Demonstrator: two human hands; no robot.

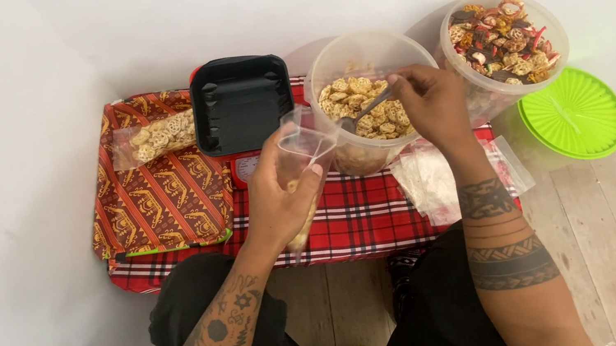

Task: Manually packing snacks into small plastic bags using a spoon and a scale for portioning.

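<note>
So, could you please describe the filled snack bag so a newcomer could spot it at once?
Start at the low table with the red checked cloth. On its left end lies a patterned red tray. The bag rests at the tray's far edge, sealed and lying alone.

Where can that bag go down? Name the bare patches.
Free: the red checked cloth between the left hand and the heap of empty bags; the patterned mat below the filled bag. Crowded: the back row of black tray and two tubs.
</note>
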